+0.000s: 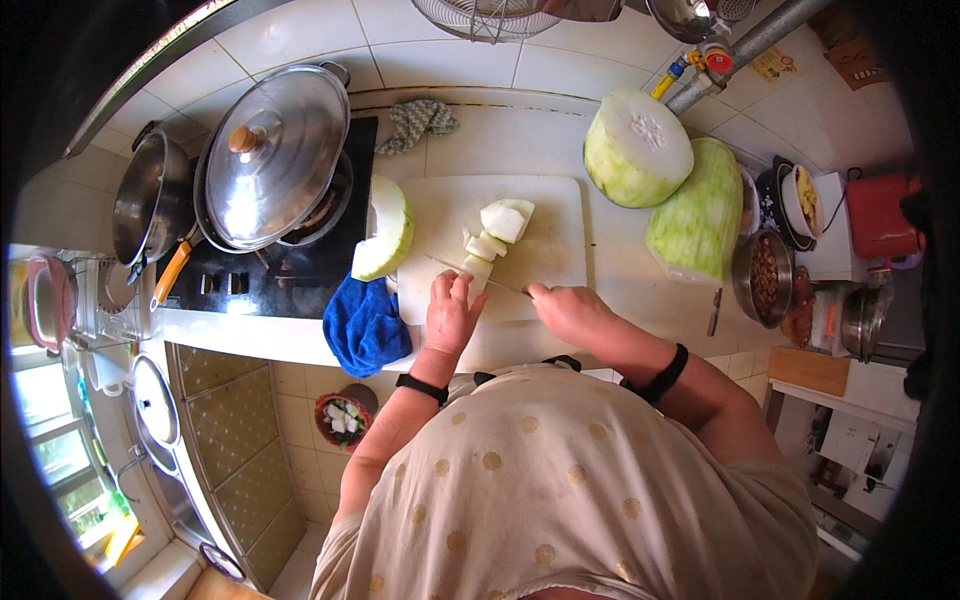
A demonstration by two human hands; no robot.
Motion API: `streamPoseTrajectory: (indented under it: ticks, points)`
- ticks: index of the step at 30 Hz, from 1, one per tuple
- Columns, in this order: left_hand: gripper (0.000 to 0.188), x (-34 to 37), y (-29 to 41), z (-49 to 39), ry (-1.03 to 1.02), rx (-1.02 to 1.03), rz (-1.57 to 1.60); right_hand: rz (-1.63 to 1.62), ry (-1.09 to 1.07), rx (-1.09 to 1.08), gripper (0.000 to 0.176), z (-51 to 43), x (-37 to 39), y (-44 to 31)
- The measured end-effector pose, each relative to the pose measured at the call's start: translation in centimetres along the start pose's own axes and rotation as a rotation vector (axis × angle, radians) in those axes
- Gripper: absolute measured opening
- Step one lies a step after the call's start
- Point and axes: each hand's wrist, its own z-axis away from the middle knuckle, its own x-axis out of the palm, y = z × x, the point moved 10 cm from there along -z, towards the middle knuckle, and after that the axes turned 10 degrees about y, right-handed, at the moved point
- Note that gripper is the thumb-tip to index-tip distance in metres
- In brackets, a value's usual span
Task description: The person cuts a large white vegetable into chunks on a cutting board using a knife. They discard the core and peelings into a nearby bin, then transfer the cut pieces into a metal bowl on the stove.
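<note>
My right hand (571, 313) grips a knife (506, 286) by its handle, the thin blade reaching left across a white cutting board (547, 247). With its fingers bent, my left hand (448, 315) presses on a small pale melon piece (478, 266) at the blade; part of that piece is hidden by the fingers. Cut melon slices (487, 245) lie in a row just beyond it. A thicker melon chunk (504, 222) rests at the row's far end. On the board's left edge stands a curved melon wedge (397, 232) with green rind, its core hollowed.
Two large winter melon pieces (626, 161) (694, 214) and a steel bowl of brown food (763, 277) stand right. A small knife (714, 311) lies nearby. Left are a blue cloth (366, 326) and a lidded wok (277, 161) on the stove. A bin (345, 418) holds scraps below.
</note>
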Motion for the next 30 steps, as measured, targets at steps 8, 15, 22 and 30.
streamPoseTrajectory:
  ticks: [8, 15, 22, 30]
  points:
    - [0.041, 0.3, -0.1, 0.0, 0.005, 0.004, -0.009, 0.039, -0.2, 0.123, 0.009, 2.1, -0.1, 0.1]
    - [0.043, 0.4, -0.3, 0.3, 0.017, 0.002, -0.007, 0.016, -0.132, 0.107, 0.012, -1.9, 4.2, 0.0]
    - [0.039, -0.9, 0.3, 0.4, 0.069, 0.065, -0.043, -0.1, -0.028, 0.133, 0.021, -4.3, 6.6, 3.5]
    - [0.024, -1.4, -0.4, 0.4, 0.101, 0.025, 0.02, -0.062, -0.025, -0.025, 0.013, -1.0, 1.6, -0.3]
